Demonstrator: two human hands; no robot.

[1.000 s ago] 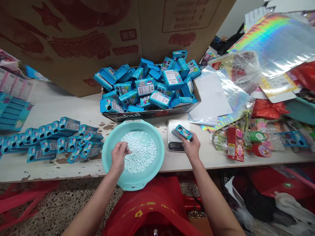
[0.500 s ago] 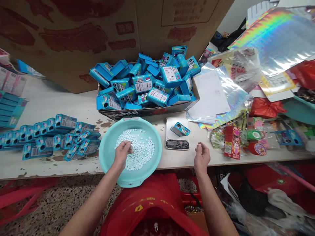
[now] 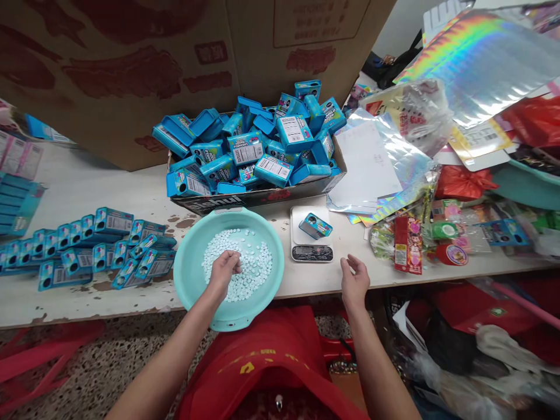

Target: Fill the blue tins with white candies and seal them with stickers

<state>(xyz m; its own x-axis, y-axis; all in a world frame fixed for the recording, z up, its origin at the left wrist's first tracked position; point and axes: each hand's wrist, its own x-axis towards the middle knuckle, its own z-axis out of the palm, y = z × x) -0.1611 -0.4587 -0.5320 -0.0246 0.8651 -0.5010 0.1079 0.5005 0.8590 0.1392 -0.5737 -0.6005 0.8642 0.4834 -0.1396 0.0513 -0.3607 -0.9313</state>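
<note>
My left hand [image 3: 224,269] is inside a teal basin [image 3: 195,256], its fingers curled down into the heap of small white tablets [image 3: 247,262]. My right hand [image 3: 354,279] rests at the table's front edge, fingers loosely spread and holding nothing. A small blue box [image 3: 315,226] lies alone on a white digital scale [image 3: 311,245] between the basin and my right hand. Behind the basin a shallow cardboard tray [image 3: 262,198] is heaped with several blue boxes [image 3: 254,146].
Rows of blue boxes [image 3: 96,245] lie on the table at the left. A large brown carton [image 3: 131,70] stands at the back. Holographic bags [image 3: 481,64], white sheets [image 3: 367,163] and candy packets [image 3: 406,245] crowd the right side. A red bag [image 3: 271,367] sits below.
My right hand set the blue box on the scale, let go and drew back to the table edge. My left hand sank lower into the tablets.
</note>
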